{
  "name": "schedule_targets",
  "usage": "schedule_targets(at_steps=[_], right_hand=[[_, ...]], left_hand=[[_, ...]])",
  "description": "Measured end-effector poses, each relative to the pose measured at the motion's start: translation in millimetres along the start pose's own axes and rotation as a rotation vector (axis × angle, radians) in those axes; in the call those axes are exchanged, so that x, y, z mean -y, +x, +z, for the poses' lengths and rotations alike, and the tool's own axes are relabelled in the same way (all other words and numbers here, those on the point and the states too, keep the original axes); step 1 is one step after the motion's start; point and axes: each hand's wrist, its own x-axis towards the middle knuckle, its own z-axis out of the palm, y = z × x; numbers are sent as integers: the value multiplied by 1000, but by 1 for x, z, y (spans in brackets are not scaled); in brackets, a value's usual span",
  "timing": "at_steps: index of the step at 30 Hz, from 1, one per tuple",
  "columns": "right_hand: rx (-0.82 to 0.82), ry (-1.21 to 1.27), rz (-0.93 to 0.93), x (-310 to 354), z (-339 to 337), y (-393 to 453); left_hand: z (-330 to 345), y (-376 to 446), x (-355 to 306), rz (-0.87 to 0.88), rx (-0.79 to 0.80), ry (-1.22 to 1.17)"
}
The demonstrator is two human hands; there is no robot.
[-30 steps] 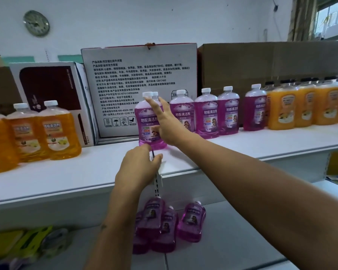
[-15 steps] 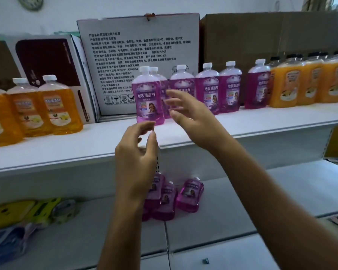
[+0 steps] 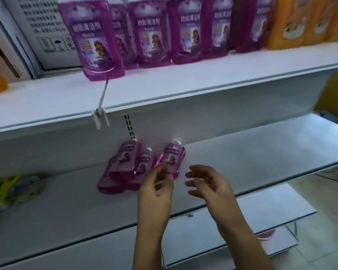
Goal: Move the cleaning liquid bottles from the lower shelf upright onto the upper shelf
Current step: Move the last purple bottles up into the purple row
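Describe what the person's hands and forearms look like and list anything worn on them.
Both forearms are bare to the bottom edge of the frame: no sleeves, gloves, watch or bracelets show. The left hand and right hand carry no rings that can be made out, though motion blur softens the fingers. Nails look short and unpainted as far as can be told.

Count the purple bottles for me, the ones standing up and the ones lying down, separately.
Purple bottles standing on the upper shelf: 6
Purple bottles lying with labels showing, on the lower shelf: 3
Total: 9, plus purple ones underneath the pile that cannot be counted.
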Motion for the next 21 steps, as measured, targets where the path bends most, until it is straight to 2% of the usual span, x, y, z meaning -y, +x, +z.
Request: schedule_targets(at_steps=[5,10,13,17,21], right_hand=[[31,-131,98,-40,-4,54],[72,-209,199,-80,-7,111],[53,-344,213,-104,-8,141],[45,-323,249,-119,-6,166],[57,-198,331,-125,-8,178]], left_hand=[[-3,38,37,-76,9,309],[19,72,56,-86,87,400],[38,86,65,-40,68,524],[57,101,74,-54,42,624],[63,103,87,-28,86,906]])
